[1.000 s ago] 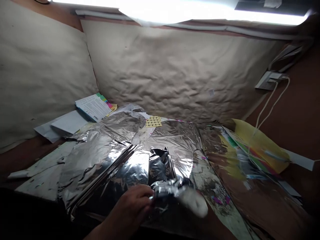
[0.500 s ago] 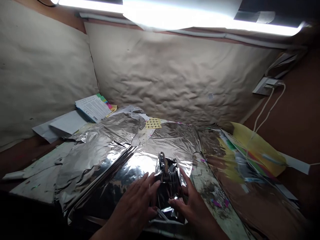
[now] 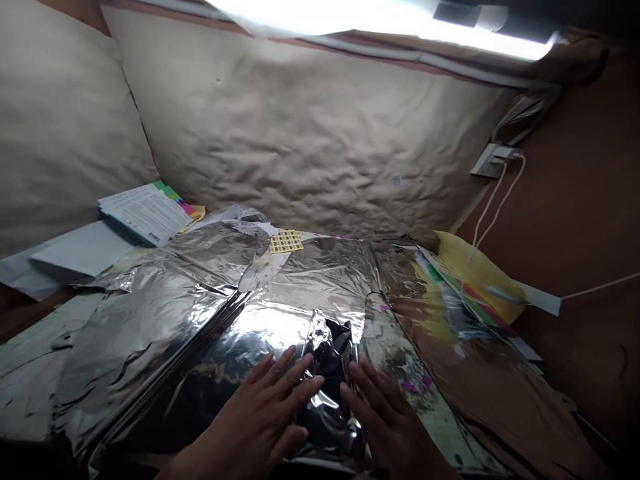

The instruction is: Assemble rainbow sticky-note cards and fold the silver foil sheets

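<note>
Foil ridge (image 3: 327, 380) stands bunched up near the centre of a silver aluminium foil sheet (image 3: 310, 283), close to the near edge, w/ sheet spread over a paint-stained board (image 3: 417, 383). Left hand (image 3: 250, 423) lies just left of ridge, right hand (image 3: 393, 427) just right of it. Fingers on both are spread + released, not clenched, not grasping anything; pads rest on foil, tips at or right by ridge, can't tell if they actually touch it.

For this kind of handling, flat pads + light, even pressure look best: thin foil creases hard & could tear if pinched, and nails could puncture it. Keeping both hands level should stop sheet sliding.

Around it: booklet w/ coloured index tabs (image 3: 145, 213) at far left, on white paper (image 3: 83, 250); sheet of yellow labels (image 3: 286, 241) at far edge of foil; yellow printed sheet (image 3: 475, 277) to right. Crinkled beige paper (image 3: 300, 147) lines far wall, w/ wall socket plate (image 3: 493, 160) + white cable (image 3: 493, 207) far right.
</note>
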### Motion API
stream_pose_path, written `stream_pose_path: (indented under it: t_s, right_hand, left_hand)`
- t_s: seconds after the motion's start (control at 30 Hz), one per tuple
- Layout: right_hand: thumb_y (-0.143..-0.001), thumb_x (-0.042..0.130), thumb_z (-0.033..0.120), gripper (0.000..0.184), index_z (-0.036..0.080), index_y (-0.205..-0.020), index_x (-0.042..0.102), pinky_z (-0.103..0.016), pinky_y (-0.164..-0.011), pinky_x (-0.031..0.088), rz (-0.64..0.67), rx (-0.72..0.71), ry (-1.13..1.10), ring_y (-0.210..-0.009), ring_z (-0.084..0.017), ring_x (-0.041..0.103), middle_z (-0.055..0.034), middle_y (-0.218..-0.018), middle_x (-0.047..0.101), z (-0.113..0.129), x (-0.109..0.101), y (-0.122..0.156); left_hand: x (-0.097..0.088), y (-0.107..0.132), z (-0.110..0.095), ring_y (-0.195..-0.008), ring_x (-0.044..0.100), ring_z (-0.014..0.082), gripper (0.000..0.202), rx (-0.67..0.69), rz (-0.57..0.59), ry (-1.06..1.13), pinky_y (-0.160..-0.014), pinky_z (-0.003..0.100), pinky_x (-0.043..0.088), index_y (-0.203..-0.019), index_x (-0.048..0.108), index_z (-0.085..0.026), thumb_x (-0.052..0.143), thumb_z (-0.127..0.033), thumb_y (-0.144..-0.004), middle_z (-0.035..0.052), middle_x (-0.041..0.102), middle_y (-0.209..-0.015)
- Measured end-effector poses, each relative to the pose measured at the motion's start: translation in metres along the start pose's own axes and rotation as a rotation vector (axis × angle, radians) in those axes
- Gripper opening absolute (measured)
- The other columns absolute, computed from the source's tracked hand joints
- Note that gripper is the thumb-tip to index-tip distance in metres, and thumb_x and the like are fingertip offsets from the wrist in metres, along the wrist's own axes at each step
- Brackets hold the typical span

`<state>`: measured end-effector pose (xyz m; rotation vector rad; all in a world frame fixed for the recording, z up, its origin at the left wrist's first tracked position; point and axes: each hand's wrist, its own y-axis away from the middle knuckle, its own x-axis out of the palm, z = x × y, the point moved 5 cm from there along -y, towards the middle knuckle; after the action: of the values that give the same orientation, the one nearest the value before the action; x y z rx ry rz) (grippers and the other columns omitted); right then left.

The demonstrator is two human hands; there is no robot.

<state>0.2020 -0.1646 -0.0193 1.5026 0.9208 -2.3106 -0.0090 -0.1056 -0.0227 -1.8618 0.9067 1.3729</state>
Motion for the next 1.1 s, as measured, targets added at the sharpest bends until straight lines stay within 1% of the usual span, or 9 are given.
stream_pose_path:
  t_s: [0.1,0.23,0.4,0.5,0.57,0.77,0.97,1.03,1.1]
  right_hand:
    - [-0.093,0.06,0.032,0.07,0.029,-0.154,0.026,-0.038,-0.114,0.038,0.183,-0.163,0.078,-0.139,-0.026,0.041,-0.0057,-0.151,0.043,-0.003,0.002,0.011]
    - [-0.097,0.051,0.019,0.058,0.03,-0.151,0.034,-0.034,-0.109,0.044,0.127,-0.181,-0.006,-0.13,-0.021,0.053,-0.0044,-0.142,0.056,-0.006,0.004,0.022]
    - [-0.095,0.053,0.039,0.037,0.027,-0.13,0.062,-0.038,-0.093,0.055,-0.041,0.258,-0.511,-0.109,-0.027,0.068,-0.0081,-0.118,0.072,-0.026,0.003,0.014]
    - [-0.092,0.055,0.051,0.043,0.02,-0.12,0.068,-0.041,-0.089,0.055,-0.147,0.609,-0.717,-0.103,-0.031,0.068,-0.0122,-0.111,0.073,-0.045,0.005,0.005]
    - [-0.088,0.06,0.053,0.043,0.017,-0.11,0.07,-0.04,-0.086,0.054,-0.171,0.721,-0.792,-0.096,-0.03,0.069,-0.012,-0.104,0.074,-0.052,0.007,-0.001]
    - [-0.084,0.064,0.055,0.044,0.014,-0.093,0.073,-0.034,-0.08,0.052,-0.135,0.795,-0.875,-0.091,-0.028,0.067,-0.0091,-0.091,0.075,-0.056,0.011,-0.009]
    - [-0.081,0.067,0.055,0.042,0.015,-0.091,0.072,-0.031,-0.076,0.052,-0.281,0.817,-0.82,-0.086,-0.026,0.068,-0.0087,-0.086,0.074,-0.055,0.014,-0.001]
    - [-0.082,0.065,0.056,0.041,0.016,-0.082,0.072,-0.029,-0.072,0.051,-0.282,0.822,-0.771,-0.079,-0.024,0.066,-0.0071,-0.077,0.071,-0.054,0.015,0.0]
    - [-0.083,0.063,0.058,0.043,0.016,-0.077,0.07,-0.027,-0.067,0.05,-0.268,0.854,-0.725,-0.074,-0.022,0.064,-0.0058,-0.073,0.069,-0.054,0.017,0.002]
  left_hand:
    - [0.002,0.004,-0.007,-0.147,0.025,0.0302,0.067,0.119,0.048,0.047,-0.117,0.051,0.027,-0.153,0.015,-0.043,0.047,-0.052,-0.095,-0.0025,0.025,-0.16]
    - [0.005,0.008,-0.011,-0.145,0.032,0.0271,0.067,0.206,0.069,0.129,-0.118,0.044,0.026,-0.154,0.014,-0.041,0.048,-0.043,-0.097,0.0001,0.032,-0.158]
    - [-0.003,-0.012,-0.003,-0.121,0.056,0.0295,0.083,0.035,0.043,0.338,-0.101,0.04,0.045,-0.151,0.032,-0.034,0.071,-0.043,-0.079,0.0058,0.061,-0.135]
    - [-0.006,-0.032,0.007,-0.094,0.064,0.0235,0.042,-0.232,-0.048,0.467,-0.084,0.033,0.05,-0.127,0.062,-0.031,0.063,-0.036,-0.085,0.0029,0.071,-0.103]
    - [-0.007,-0.043,0.006,-0.088,0.064,0.0205,0.022,-0.29,-0.1,0.584,-0.081,0.029,0.048,-0.104,0.07,-0.027,0.053,-0.031,-0.091,0.001,0.071,-0.093]
    - [-0.009,-0.049,0.005,-0.078,0.061,0.0171,0.019,-0.334,-0.14,0.659,-0.072,0.024,0.041,-0.091,0.063,-0.021,0.049,-0.033,-0.095,0.0004,0.069,-0.084]
    - [-0.003,-0.045,0.009,-0.084,0.059,0.018,0.021,-0.397,-0.18,0.676,-0.076,0.026,0.04,-0.078,0.066,-0.019,0.057,-0.033,-0.091,0.0009,0.065,-0.082]
    - [0.002,-0.043,0.009,-0.079,0.058,0.0168,0.021,-0.385,-0.181,0.683,-0.074,0.026,0.04,-0.085,0.067,-0.019,0.054,-0.033,-0.093,0.0001,0.064,-0.078]
    - [0.007,-0.04,0.009,-0.073,0.057,0.016,0.028,-0.384,-0.188,0.683,-0.071,0.026,0.041,-0.116,0.063,-0.02,0.051,-0.033,-0.094,-0.0015,0.062,-0.075]
